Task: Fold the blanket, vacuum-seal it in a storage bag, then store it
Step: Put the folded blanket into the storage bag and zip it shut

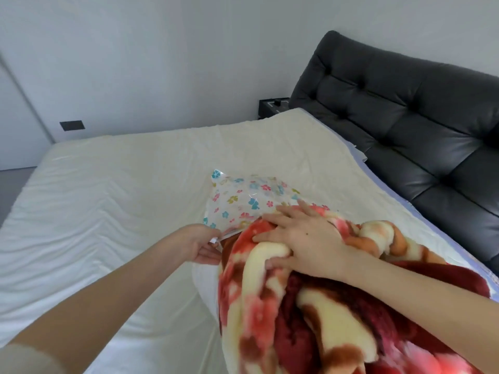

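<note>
One blanket (310, 319), red and cream, bunched under right hand (299, 240), fingers spread flat, pressing. One flowered bag (243, 201), just beyond both hands; left hand (201, 245) pinches its edge, apparently the mouth.

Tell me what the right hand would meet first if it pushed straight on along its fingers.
Most likely the flower-printed clear plastic storage bag, just beyond the fingertips of the right hand, which presses the red-and-cream fleece blanket; depth is unclear.
</note>
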The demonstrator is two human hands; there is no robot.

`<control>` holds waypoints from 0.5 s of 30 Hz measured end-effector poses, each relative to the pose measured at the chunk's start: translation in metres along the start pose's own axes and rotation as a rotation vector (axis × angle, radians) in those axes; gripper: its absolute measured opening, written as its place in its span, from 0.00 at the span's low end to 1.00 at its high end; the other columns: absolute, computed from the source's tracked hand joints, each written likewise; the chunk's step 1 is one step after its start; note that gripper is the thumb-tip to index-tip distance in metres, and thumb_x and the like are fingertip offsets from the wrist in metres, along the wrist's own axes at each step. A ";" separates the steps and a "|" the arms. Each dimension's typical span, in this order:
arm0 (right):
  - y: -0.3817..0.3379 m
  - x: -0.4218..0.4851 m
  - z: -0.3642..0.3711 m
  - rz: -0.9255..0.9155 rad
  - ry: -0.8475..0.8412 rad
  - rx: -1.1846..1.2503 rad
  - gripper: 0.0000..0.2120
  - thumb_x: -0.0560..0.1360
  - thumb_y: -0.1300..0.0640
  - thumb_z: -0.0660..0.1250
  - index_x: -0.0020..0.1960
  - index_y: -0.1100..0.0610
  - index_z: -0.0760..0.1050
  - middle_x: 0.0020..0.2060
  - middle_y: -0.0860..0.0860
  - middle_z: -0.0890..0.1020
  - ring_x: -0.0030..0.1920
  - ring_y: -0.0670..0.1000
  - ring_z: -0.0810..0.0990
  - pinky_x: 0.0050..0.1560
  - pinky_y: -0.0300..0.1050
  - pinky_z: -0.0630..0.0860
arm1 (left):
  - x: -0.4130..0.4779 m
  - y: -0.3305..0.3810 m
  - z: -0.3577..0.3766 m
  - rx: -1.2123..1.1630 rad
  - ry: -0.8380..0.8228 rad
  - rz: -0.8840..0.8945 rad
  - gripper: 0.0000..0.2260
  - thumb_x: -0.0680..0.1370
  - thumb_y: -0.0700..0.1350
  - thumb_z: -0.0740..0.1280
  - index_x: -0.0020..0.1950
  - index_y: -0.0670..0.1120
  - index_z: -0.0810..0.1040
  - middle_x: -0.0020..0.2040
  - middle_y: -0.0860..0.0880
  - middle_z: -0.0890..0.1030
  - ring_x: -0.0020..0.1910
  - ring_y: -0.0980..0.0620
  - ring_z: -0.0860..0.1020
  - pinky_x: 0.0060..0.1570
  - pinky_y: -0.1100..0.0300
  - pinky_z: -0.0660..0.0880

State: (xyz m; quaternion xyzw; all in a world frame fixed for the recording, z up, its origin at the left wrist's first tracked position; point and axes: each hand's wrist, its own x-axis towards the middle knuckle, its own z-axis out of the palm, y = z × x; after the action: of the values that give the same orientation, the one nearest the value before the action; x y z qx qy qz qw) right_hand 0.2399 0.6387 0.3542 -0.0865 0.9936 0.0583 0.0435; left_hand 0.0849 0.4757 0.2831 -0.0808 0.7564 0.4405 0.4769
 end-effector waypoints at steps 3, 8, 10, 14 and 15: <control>0.041 0.016 -0.012 0.135 -0.072 -0.092 0.24 0.74 0.34 0.59 0.69 0.35 0.65 0.73 0.44 0.64 0.74 0.53 0.58 0.73 0.61 0.44 | 0.009 0.036 0.015 -0.091 0.008 0.058 0.09 0.79 0.38 0.58 0.40 0.38 0.71 0.23 0.45 0.76 0.25 0.48 0.78 0.30 0.54 0.78; 0.061 0.026 -0.035 0.429 0.134 -0.236 0.23 0.77 0.57 0.59 0.71 0.46 0.66 0.70 0.53 0.68 0.71 0.60 0.63 0.72 0.68 0.46 | 0.031 0.106 0.039 -0.235 0.039 0.161 0.11 0.78 0.33 0.52 0.38 0.37 0.69 0.16 0.46 0.70 0.16 0.50 0.73 0.21 0.54 0.77; 0.043 0.005 -0.033 0.477 0.467 -0.199 0.21 0.73 0.58 0.64 0.66 0.53 0.74 0.64 0.58 0.75 0.65 0.64 0.71 0.68 0.71 0.55 | 0.048 0.127 0.043 -0.307 0.045 0.168 0.11 0.78 0.33 0.51 0.37 0.37 0.67 0.18 0.46 0.70 0.18 0.50 0.72 0.22 0.53 0.76; 0.004 -0.023 0.008 0.425 0.476 -0.181 0.36 0.64 0.36 0.68 0.68 0.49 0.71 0.68 0.59 0.71 0.68 0.66 0.68 0.65 0.71 0.58 | 0.077 0.151 0.045 -0.373 0.094 0.140 0.12 0.78 0.33 0.52 0.36 0.42 0.66 0.32 0.45 0.67 0.32 0.49 0.70 0.15 0.57 0.71; 0.005 -0.020 0.021 0.420 0.360 -0.200 0.42 0.60 0.33 0.71 0.69 0.48 0.69 0.70 0.61 0.69 0.69 0.68 0.64 0.65 0.72 0.56 | 0.080 0.153 0.046 -0.361 0.088 0.142 0.12 0.78 0.33 0.51 0.36 0.42 0.66 0.32 0.45 0.67 0.31 0.48 0.69 0.16 0.57 0.71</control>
State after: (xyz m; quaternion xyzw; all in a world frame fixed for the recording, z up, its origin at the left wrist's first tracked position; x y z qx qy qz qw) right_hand 0.2602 0.6493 0.3361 0.1084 0.9708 0.1475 -0.1552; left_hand -0.0104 0.6253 0.3025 -0.1305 0.6891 0.5974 0.3890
